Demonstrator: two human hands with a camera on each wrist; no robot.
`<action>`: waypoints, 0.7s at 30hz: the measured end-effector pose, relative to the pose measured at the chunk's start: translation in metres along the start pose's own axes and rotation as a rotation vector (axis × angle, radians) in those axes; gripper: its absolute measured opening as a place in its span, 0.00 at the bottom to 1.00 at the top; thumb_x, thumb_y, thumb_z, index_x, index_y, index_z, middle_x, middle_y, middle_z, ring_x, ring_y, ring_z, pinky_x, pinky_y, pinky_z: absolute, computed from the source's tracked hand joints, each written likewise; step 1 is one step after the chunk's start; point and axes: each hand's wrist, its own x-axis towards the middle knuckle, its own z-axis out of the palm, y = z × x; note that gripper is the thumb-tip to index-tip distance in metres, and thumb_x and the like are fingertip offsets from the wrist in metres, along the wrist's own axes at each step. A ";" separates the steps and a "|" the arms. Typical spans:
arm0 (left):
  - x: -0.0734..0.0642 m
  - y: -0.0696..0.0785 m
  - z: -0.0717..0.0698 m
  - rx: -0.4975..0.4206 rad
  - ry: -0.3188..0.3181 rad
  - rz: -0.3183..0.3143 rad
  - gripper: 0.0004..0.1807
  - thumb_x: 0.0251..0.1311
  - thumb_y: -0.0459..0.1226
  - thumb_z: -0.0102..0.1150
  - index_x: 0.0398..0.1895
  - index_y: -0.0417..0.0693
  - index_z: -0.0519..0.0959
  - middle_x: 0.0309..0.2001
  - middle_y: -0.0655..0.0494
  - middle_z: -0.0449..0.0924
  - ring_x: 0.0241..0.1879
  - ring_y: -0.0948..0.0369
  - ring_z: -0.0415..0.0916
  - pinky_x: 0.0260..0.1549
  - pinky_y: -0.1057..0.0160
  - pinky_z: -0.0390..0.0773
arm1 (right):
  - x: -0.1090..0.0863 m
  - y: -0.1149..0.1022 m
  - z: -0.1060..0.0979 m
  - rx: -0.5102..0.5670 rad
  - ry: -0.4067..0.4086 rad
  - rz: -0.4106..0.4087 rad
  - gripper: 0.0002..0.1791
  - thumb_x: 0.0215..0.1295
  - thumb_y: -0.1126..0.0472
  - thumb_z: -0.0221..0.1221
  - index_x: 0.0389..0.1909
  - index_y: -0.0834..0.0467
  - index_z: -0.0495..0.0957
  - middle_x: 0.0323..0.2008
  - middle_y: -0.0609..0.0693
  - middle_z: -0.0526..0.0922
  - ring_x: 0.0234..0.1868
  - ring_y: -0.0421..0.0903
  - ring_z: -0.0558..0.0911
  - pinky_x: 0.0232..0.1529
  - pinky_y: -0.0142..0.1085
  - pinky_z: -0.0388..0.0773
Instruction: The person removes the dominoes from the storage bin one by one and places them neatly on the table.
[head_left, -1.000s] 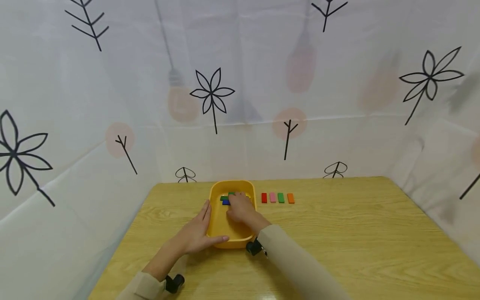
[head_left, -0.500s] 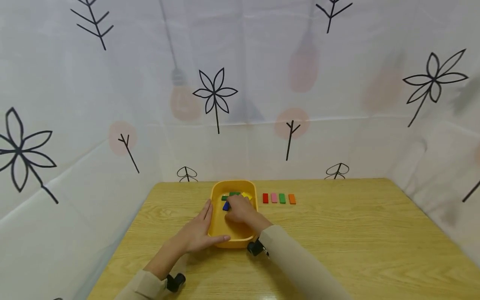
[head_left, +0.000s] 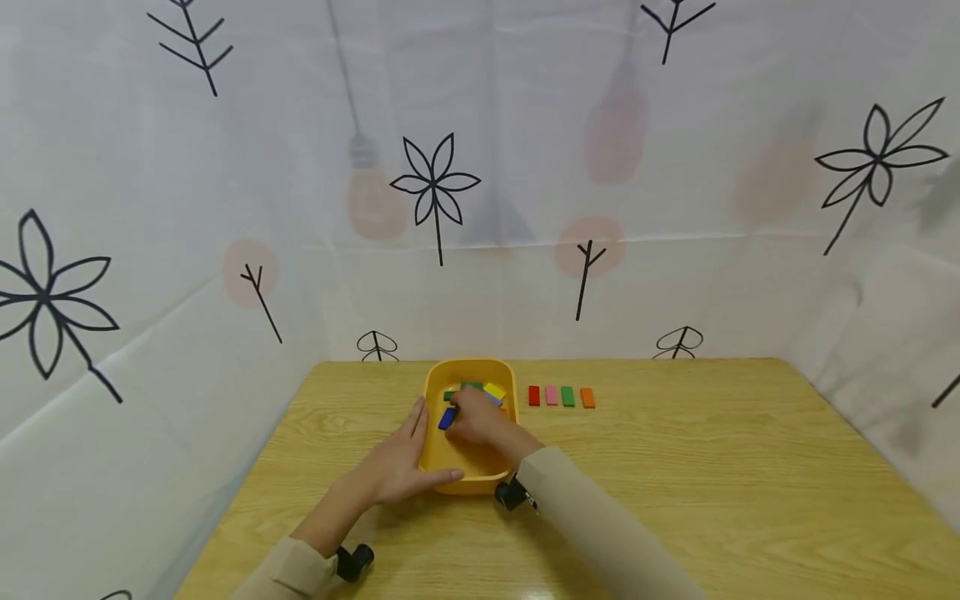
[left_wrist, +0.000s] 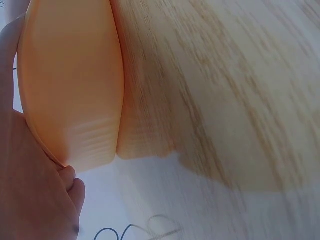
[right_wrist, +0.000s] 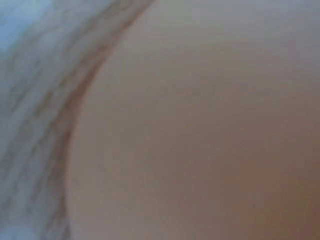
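In the head view, a yellow plastic tray [head_left: 442, 458] stands on the table. My left hand [head_left: 393, 467] rests against its left side with straight fingers, the thumb along the near rim. The left wrist view shows this hand [left_wrist: 35, 185] at the tray's outer wall [left_wrist: 75, 90]. Inside the tray my right hand [head_left: 480, 417] has bent fingers and pinches a small dark blue block [head_left: 447, 418] at its left; the fingertips are partly hidden. Beyond the fingers lie green blocks [head_left: 472, 385] and a yellow block [head_left: 494, 391]. The right wrist view is blurred by a close curved surface.
Right of the tray, a red block [head_left: 534, 396], a pink block [head_left: 552, 395], a green block [head_left: 567, 397] and an orange block [head_left: 588, 397] lie in a row on the wooden table [head_left: 690, 467]. A patterned white cloth [head_left: 510, 300] hangs behind.
In the tray, the dark blue block has turned from lying crosswise to slanting and has come slightly nearer with my right fingers. My left hand keeps its place; the head view has shifted slightly.
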 end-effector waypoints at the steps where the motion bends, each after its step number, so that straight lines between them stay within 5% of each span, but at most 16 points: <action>1: 0.000 0.000 0.000 0.000 -0.002 -0.001 0.66 0.59 0.74 0.53 0.83 0.41 0.37 0.83 0.49 0.29 0.78 0.45 0.51 0.71 0.45 0.64 | -0.001 -0.001 0.000 0.009 -0.010 -0.010 0.20 0.56 0.62 0.73 0.47 0.66 0.84 0.43 0.54 0.84 0.45 0.49 0.79 0.53 0.42 0.79; 13: 0.000 0.001 0.000 0.012 -0.006 0.011 0.67 0.58 0.76 0.50 0.83 0.42 0.37 0.83 0.48 0.29 0.78 0.44 0.51 0.71 0.45 0.64 | -0.009 -0.013 0.011 0.024 -0.059 -0.023 0.13 0.64 0.57 0.72 0.39 0.62 0.82 0.34 0.47 0.74 0.34 0.42 0.71 0.36 0.32 0.72; 21: 0.000 0.001 0.000 0.004 -0.003 0.002 0.66 0.59 0.74 0.53 0.83 0.41 0.37 0.83 0.46 0.30 0.78 0.43 0.51 0.71 0.45 0.64 | -0.019 -0.016 -0.003 0.066 -0.066 -0.064 0.15 0.68 0.57 0.68 0.48 0.63 0.82 0.41 0.50 0.79 0.40 0.44 0.74 0.46 0.35 0.77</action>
